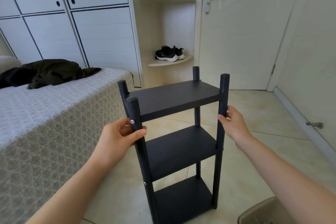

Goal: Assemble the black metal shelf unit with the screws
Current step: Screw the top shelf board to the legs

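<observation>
The black metal shelf unit stands upright on the tiled floor in front of me, with three flat shelves between round posts. My left hand grips the near left post just below the top shelf, beside a silver screw head. My right hand holds the near right post at about the same height. Another screw head shows lower on the left post. No loose screws are visible.
A bed with a patterned cover and dark clothing stands to the left. Ahead are white cabinets, corner shelves holding black shoes, and a closed door. A grey object sits at bottom right.
</observation>
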